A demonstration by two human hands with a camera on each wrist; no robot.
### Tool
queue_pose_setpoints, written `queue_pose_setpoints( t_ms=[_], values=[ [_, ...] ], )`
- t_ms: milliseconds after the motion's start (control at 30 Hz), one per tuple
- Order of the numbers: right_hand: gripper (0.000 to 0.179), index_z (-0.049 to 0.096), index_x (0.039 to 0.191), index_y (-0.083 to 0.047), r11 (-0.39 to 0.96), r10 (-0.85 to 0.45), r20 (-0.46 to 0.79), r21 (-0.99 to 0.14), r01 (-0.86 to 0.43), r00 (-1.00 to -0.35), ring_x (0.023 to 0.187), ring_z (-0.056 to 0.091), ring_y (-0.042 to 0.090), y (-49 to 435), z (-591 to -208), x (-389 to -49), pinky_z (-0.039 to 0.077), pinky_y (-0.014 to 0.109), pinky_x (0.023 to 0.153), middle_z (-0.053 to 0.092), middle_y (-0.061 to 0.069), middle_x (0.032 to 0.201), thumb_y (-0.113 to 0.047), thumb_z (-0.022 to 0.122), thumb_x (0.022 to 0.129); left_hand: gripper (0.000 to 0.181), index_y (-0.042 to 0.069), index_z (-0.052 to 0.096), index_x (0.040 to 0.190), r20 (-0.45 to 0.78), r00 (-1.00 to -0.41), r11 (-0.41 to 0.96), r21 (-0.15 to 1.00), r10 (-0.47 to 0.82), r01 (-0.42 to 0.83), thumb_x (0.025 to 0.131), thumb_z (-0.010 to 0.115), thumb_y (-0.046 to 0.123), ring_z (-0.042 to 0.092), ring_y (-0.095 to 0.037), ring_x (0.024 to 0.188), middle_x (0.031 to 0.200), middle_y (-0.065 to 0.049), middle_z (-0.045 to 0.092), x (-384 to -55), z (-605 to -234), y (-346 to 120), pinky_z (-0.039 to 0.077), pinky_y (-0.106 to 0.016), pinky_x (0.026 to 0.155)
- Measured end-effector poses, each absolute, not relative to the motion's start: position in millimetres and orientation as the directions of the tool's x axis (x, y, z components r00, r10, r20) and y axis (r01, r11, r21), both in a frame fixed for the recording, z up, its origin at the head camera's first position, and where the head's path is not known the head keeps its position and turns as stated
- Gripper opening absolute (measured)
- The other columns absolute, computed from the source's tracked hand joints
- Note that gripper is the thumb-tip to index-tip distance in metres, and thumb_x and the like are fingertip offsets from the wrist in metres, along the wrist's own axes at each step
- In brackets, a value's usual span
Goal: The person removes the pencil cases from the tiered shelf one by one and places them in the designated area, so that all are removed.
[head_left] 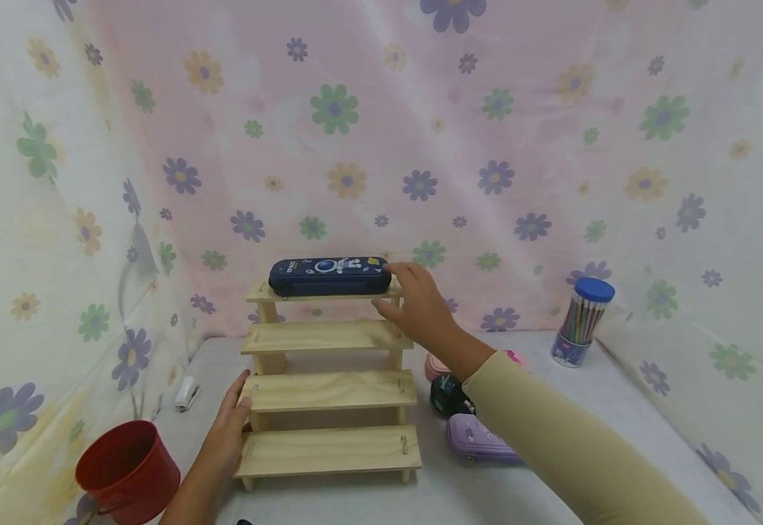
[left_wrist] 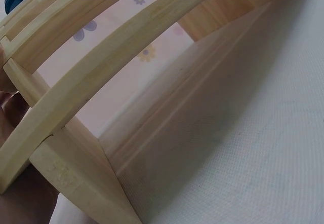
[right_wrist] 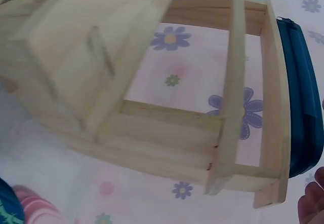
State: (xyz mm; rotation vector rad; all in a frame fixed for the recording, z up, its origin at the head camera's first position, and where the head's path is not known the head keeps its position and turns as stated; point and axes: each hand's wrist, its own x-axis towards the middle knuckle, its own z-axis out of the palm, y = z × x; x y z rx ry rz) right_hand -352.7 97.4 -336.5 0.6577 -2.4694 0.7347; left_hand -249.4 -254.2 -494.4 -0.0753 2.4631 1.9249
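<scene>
A four-step wooden rack (head_left: 329,391) stands on the white table. On its top step lies a dark blue zip pencil case (head_left: 330,277) with a space print, lengthwise along the board. My right hand (head_left: 420,302) is at the case's right end, fingers stretched over the corner and thumb lower, apart from the fingers. In the right wrist view the fingertips (right_wrist: 311,198) show just beside the blue case (right_wrist: 302,97). My left hand (head_left: 227,423) rests against the rack's left side near the lower steps; boards partly hide it in the left wrist view.
Left of the rack are a red pot (head_left: 128,470) and a small white object (head_left: 187,394). To its right lie a purple case (head_left: 479,437), a dark round item (head_left: 448,394) and a pink item (head_left: 435,367). A blue-lidded pencil tub (head_left: 580,321) stands at back right. Flowered cloth encloses the table.
</scene>
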Motion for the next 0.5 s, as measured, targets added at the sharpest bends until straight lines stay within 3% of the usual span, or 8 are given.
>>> queue_pose_setpoints(
  t_ms=[267, 500],
  values=[
    [0.082, 0.041, 0.159, -0.016, 0.714, -0.294, 0.441, -0.488, -0.502, -0.848, 0.149, 0.04, 0.032, 72.5, -318.7, -366.5, 0.043, 0.053, 0.119, 0.038, 0.01, 0.163, -0.046, 0.079, 0.093, 0.058, 0.029, 0.001, 0.17, -0.041, -0.999, 0.207, 0.977, -0.013, -0.042, 0.116, 0.023, 0.034, -0.008, -0.034, 0.163, 0.178, -0.005, -0.002, -247.4, -493.5, -254.6, -0.005, -0.068, 0.126],
    [0.093, 0.032, 0.164, -0.026, 0.731, -0.271, 0.401, -0.506, -0.458, -0.875, 0.159, 0.023, 0.034, 56.3, -315.6, -385.8, 0.034, 0.06, 0.123, 0.022, 0.004, 0.173, -0.053, 0.08, 0.09, 0.059, 0.032, 0.0, 0.17, -0.042, -0.999, 0.229, 0.973, -0.002, -0.041, 0.116, 0.022, 0.038, -0.009, -0.035, 0.163, 0.178, -0.005, -0.004, -248.5, -492.0, -253.9, -0.004, -0.07, 0.125]
  ],
)
